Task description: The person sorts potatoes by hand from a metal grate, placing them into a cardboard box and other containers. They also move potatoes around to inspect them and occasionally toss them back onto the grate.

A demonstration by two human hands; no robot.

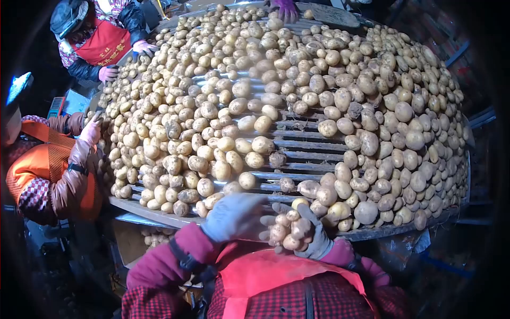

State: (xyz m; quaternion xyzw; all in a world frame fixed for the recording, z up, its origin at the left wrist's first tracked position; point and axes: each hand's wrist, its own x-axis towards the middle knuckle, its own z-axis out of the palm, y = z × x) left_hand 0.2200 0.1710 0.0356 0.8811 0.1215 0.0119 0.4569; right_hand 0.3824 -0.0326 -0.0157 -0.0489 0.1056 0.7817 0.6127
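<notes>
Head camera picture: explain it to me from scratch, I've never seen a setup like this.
There is no robot here. One camera, worn on the head of a person, looks forward and down, so the person's chest fills the bottom. In front is a wide slatted surface, its bars showing through a gap among many potatoes. The gloved right hand cups a cluster of small potatoes. The gloved left hand is blurred, so I can't tell whether it holds anything. Other people's gloved hands are at the left and far edges.
</notes>
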